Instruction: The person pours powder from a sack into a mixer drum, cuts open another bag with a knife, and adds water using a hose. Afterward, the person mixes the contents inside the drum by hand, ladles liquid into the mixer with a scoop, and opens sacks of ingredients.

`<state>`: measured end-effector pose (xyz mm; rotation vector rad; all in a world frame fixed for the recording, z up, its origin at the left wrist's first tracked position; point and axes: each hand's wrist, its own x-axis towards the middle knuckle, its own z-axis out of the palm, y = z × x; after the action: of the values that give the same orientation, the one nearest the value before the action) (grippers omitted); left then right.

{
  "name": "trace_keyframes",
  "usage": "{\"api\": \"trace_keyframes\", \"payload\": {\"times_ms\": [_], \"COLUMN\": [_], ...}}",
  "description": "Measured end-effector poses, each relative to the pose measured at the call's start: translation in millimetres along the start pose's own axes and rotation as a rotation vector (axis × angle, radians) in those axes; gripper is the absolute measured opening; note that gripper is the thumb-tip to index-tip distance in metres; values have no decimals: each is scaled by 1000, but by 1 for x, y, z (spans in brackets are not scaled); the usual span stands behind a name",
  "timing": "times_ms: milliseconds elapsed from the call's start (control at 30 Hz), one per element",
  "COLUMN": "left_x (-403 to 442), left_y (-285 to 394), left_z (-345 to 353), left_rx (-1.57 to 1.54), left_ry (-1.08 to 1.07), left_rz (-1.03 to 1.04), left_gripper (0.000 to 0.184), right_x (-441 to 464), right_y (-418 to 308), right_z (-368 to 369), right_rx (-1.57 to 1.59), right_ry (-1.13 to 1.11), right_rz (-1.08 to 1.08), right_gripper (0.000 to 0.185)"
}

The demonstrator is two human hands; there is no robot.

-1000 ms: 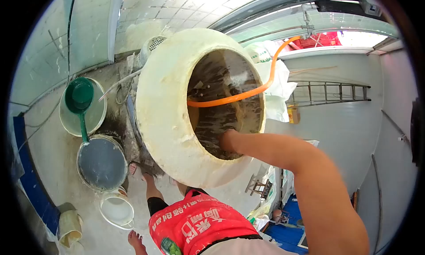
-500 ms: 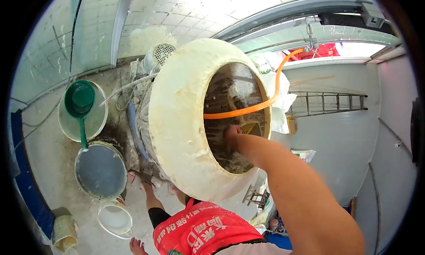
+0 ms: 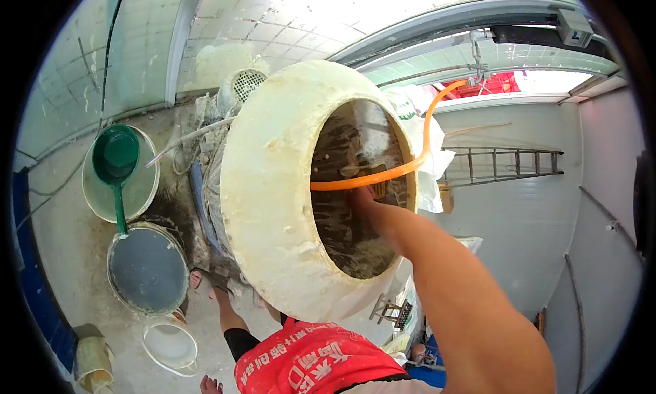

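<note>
Pale drum (image 3: 263, 189), open mouth toward the right, inner surface dark and streaked. Person's right hand (image 3: 362, 197) is inside; an orange hose (image 3: 393, 173) crosses the opening close to it. Yellowish item (image 3: 384, 189) just beside the hand; grip unclear in shadow. Left hand (image 3: 210, 386) hangs by the red apron (image 3: 301, 370), fingers loosely apart. Green dipper (image 3: 116, 153) rests across a pale bucket (image 3: 148, 189), handle reaching a grey-filled tub (image 3: 111, 278); white bucket (image 3: 190, 358) beside that. Ladder (image 3: 517, 161) well apart, to the right.
</note>
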<state>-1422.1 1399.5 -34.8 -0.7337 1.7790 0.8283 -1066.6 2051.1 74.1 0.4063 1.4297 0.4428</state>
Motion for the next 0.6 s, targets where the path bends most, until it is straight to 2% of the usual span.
{"api": "trace_keyframes", "payload": {"times_ms": [167,567,600], "left_x": [7,42,50], "left_y": [5,-10,-15], "left_z": [20,1,-1], "left_rx": [-5,40,51], "left_ry": [-34,-104,-72], "left_rz": [39,113,81], "left_gripper": [42,47,38], "right_x": [-1,36,33], "right_y": [29,54,50], "right_z": [-10,-20,-21], "right_rx": [-13,-27,-20], "right_ry": [-1,142,142], "right_rz": [-14,4,-17], "right_gripper": [35,34,34]}}
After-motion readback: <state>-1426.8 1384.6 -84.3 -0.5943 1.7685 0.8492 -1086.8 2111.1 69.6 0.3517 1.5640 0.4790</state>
